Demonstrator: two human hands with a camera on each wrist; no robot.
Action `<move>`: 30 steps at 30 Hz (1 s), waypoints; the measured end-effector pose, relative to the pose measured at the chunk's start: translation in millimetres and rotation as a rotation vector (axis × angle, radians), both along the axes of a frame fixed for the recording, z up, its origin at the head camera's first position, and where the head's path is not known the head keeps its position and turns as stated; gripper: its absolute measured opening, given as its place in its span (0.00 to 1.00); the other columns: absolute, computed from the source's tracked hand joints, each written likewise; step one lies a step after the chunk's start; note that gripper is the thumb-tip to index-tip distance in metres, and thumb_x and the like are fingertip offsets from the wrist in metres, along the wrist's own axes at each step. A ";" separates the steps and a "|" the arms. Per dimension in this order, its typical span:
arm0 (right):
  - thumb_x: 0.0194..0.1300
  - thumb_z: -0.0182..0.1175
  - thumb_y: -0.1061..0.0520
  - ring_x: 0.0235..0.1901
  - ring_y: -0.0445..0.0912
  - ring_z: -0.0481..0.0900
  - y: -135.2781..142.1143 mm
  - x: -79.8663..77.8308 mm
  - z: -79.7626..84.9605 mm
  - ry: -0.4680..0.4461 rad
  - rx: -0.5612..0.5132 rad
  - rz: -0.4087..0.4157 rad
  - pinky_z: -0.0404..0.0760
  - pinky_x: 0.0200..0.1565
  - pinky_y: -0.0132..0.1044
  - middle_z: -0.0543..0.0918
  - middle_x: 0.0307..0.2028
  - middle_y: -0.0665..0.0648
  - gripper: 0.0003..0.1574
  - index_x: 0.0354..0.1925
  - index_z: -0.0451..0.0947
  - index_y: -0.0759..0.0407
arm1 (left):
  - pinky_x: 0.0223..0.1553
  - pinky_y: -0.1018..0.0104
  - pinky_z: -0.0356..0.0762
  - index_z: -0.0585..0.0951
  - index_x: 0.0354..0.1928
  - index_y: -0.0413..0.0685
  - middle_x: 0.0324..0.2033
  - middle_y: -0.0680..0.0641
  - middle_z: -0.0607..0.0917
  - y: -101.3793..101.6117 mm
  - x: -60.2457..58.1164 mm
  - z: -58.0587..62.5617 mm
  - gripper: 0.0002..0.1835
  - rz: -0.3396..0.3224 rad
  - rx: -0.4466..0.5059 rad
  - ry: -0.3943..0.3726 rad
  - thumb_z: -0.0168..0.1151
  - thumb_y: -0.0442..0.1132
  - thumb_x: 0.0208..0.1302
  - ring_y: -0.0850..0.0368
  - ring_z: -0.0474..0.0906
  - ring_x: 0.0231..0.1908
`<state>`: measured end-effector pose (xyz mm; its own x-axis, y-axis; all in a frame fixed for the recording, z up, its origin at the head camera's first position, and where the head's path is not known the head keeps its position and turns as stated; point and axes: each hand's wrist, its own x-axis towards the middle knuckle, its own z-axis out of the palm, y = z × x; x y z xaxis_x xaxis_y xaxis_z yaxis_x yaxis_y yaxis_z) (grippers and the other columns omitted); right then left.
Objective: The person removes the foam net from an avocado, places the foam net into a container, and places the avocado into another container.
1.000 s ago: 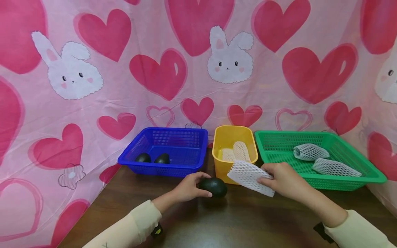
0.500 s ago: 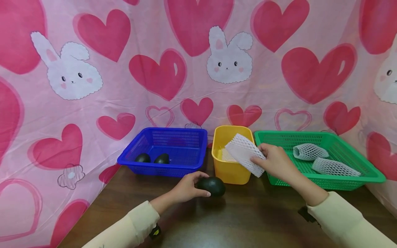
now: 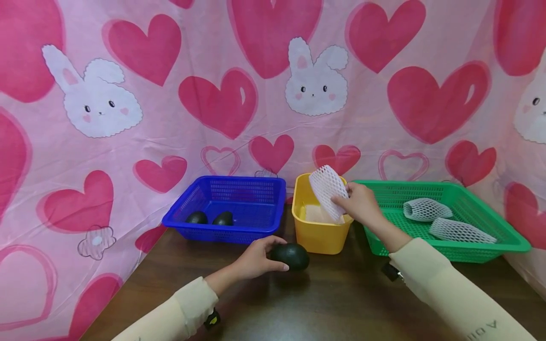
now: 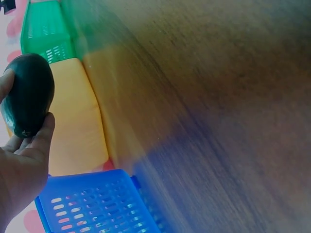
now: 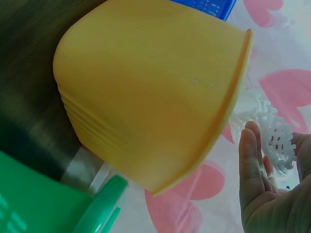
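My left hand (image 3: 256,259) grips a dark green avocado (image 3: 292,256) just above the table in front of the yellow bin (image 3: 320,238). In the left wrist view the avocado (image 4: 30,94) sits between thumb and fingers. My right hand (image 3: 361,202) pinches a white foam net sleeve (image 3: 328,189) over the yellow bin's opening. Part of another foam net (image 3: 314,213) shows down inside that bin. From the right wrist, the held sleeve (image 5: 274,136) appears between thumb and fingers beside the bin's rim (image 5: 240,80).
At the left, a blue basket (image 3: 251,228) contains two avocados (image 3: 222,219). A green basket (image 3: 465,254) at the right contains two items in foam nets (image 3: 462,229). The baskets and bin line the back of the brown table (image 3: 324,303), against a pink heart-print cloth (image 3: 264,118).
My right hand has moved up and left with the foam net sleeve, from in front of the yellow bin to above it. The left hand and avocado have barely moved.
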<state>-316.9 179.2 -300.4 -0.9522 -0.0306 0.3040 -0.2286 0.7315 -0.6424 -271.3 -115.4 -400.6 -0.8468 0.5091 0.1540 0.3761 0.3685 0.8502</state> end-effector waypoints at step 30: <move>0.63 0.63 0.56 0.27 0.51 0.84 -46.9 -56.3 -20.4 -0.374 -0.154 -0.113 0.82 0.40 0.41 0.79 0.32 0.63 0.21 0.46 0.71 0.71 | 0.47 0.62 0.78 0.78 0.54 0.47 0.45 0.51 0.84 -6.3 -1.2 -1.0 0.27 0.021 -0.008 -0.002 0.76 0.40 0.52 0.58 0.81 0.42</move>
